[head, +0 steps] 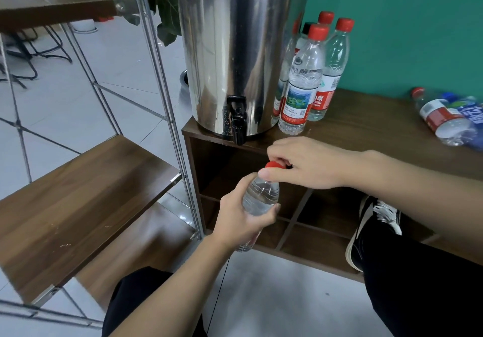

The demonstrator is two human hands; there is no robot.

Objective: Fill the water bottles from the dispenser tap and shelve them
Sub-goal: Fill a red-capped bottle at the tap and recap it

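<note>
1. Left hand (241,212) is wrapped around the body of a clear bottle (261,197), holding it upright below and in front of the dispenser tap (237,117).
2. Right hand (304,164) pinches the red cap (274,165) on the bottle's neck between thumb and fingers; whether the cap is going on or coming off cannot be told.
3. The bottle looks full of water, so my judgement is that capping is the step in hand, with shelving to follow.
4. The steel dispenser (235,49) stands on the wooden surface (366,125). Just right of the dispenser stand several capped bottles (303,80); further right of it, more bottles (449,117) lie on their sides.
5. Left of the dispenser is a wire-framed shelf (86,180) with wooden boards.
6. Risks, as I judge them:
   - A cross-threaded or loose cap would leak once the bottle is shelved or tipped.
   - Squeezing the thin body while the cap is not sealed would push water out over the hand and floor.
   - Swinging the bottle left of the dispenser could knock it against the shelf's wire uprights.
</note>
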